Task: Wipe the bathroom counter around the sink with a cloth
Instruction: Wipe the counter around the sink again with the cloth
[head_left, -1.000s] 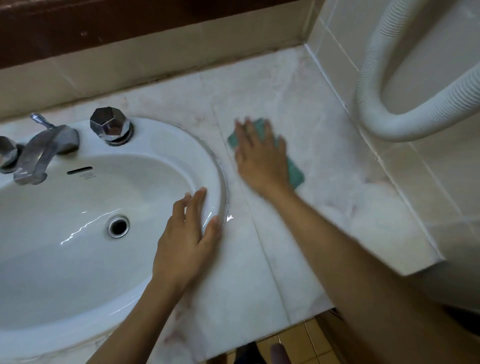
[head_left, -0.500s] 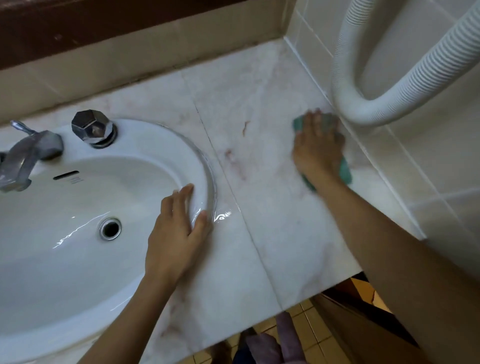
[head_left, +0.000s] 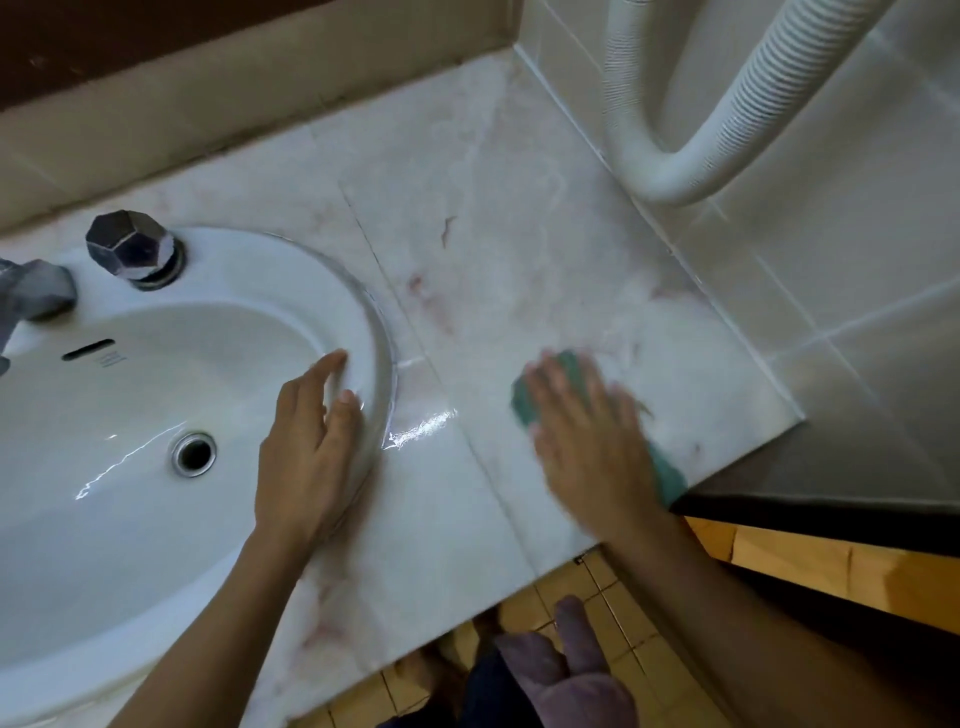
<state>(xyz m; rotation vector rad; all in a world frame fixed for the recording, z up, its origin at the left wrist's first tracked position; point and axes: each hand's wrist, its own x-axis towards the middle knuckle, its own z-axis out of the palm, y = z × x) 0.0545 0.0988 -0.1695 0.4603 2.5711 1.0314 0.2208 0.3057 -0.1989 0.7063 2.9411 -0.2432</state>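
R hand is laid flat w/ fingers spread on the green cloth, which is pressed onto the marble surface near its front R edge; cloth not gripped, hand blurred. L hand is rested open on the sink rim, nothing grasped. Reddish marks are seen btwn sink & cloth. A white ribbed hose is looped at the tiled wall.

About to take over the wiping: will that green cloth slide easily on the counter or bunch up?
The green cloth looks thin and floppy, flattened under the right hand, so it may bunch without flat pressure. The marble counter is glossy, so it probably glides.
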